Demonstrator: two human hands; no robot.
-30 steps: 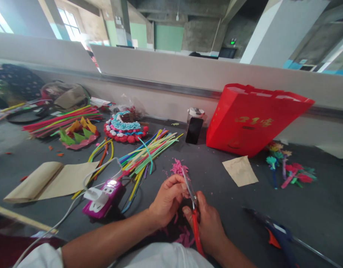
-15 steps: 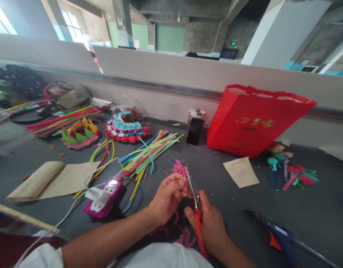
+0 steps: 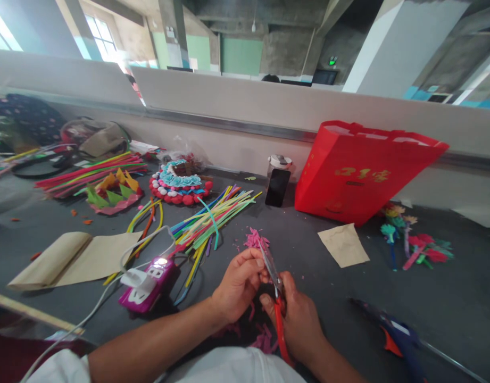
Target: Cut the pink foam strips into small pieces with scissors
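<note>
My right hand (image 3: 298, 314) is wrapped around the red handles of a pair of scissors (image 3: 280, 324), whose blades point up and away. Thumb and fingers of my left hand (image 3: 241, 284) are pinched together right beside the blades, closed on a small pink piece that is mostly hidden. Just past my left fingertips lies a heap of pink snippets (image 3: 253, 238) on the dark table. More pink strips (image 3: 264, 338) lie below my hands, close to my body.
Left are a purple power adapter (image 3: 149, 284) with cables, brown paper (image 3: 97, 258) and colourful pipe cleaners (image 3: 213, 218). Behind stand a phone (image 3: 277, 187) and a red bag (image 3: 348, 173). Right are a brown paper square (image 3: 343, 244), paper flowers (image 3: 426, 250) and a glue gun (image 3: 394, 327).
The scissors' blades have swung slightly left, nearer my left fingertips, and appear more closed. My right hand has shifted a little left with them; my left hand stays almost in place.
</note>
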